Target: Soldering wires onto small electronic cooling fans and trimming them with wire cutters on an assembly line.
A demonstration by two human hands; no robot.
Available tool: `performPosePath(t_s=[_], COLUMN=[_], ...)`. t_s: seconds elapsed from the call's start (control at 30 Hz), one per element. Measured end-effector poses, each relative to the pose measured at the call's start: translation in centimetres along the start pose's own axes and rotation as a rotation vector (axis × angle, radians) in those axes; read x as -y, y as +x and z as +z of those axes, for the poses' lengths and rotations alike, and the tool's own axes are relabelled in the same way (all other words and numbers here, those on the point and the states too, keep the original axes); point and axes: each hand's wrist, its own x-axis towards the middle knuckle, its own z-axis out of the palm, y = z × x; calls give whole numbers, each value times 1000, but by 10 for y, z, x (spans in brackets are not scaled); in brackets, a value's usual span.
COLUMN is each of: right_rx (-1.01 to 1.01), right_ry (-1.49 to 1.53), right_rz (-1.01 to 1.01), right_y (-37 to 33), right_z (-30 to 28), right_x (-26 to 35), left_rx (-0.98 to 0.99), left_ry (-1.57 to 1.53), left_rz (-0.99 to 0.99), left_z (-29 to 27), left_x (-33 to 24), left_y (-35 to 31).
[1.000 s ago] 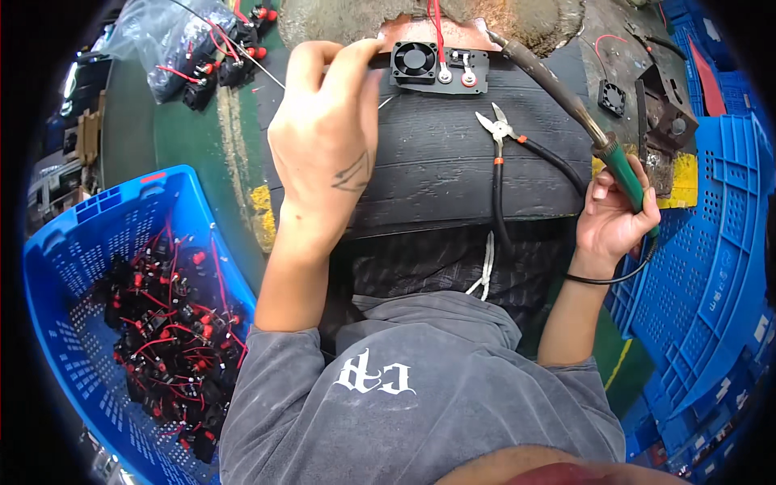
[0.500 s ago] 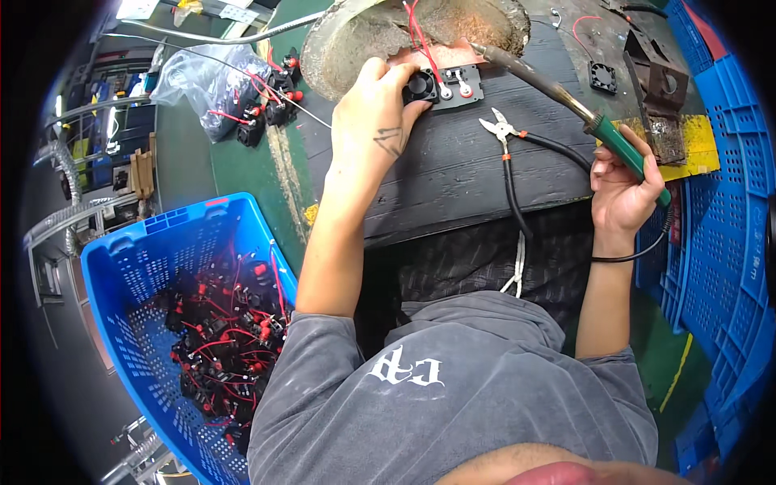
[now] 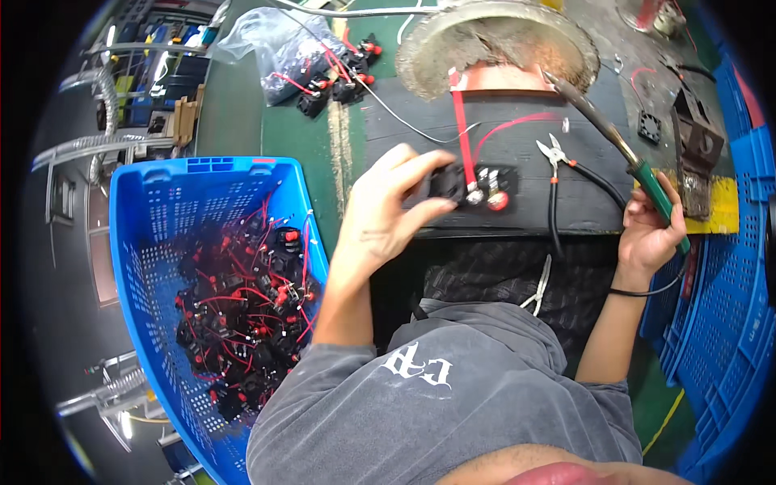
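My left hand is closed around one end of a small black fan assembly, with thumb and fingers pinching its sides. The assembly is slightly blurred; it carries silver and red terminals, and red wires rise from it. It is held over the dark board's near edge. In my right hand is a soldering iron with a green handle, its tip touching or very near the copper-coloured strip on the round metal dish. Between the hands lie wire cutters with black handles, jaws spread.
A blue crate of similar black assemblies stands at my left. Beyond it are a clear plastic bag and several more assemblies. A loose small fan and a rusty metal holder sit right; blue crates line that side.
My left hand has drawn the fan assembly from the dish's edge toward me. The iron stays in my right hand near the strip. The whole view has shifted.
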Motion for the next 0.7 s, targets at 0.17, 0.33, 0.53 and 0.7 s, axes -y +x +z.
performPosePath(t_s=[0.17,0.33,0.53,0.7], right_rx=[-9,12,4,-20], right_ry=[-28,-13,12,-11], right_rz=[-3,13,4,2], right_y=[1,2,0,0], right_z=[3,2,3,1], right_x=[-1,1,0,-1], left_rx=[-167,-445,-641,-669], left_ry=[-24,144,423,416], left_rz=[-221,-295,-339,-480], left_z=[-42,-69,-67,-56], left_x=[32,80,182,230], left_y=[-59,-75,-34,-5])
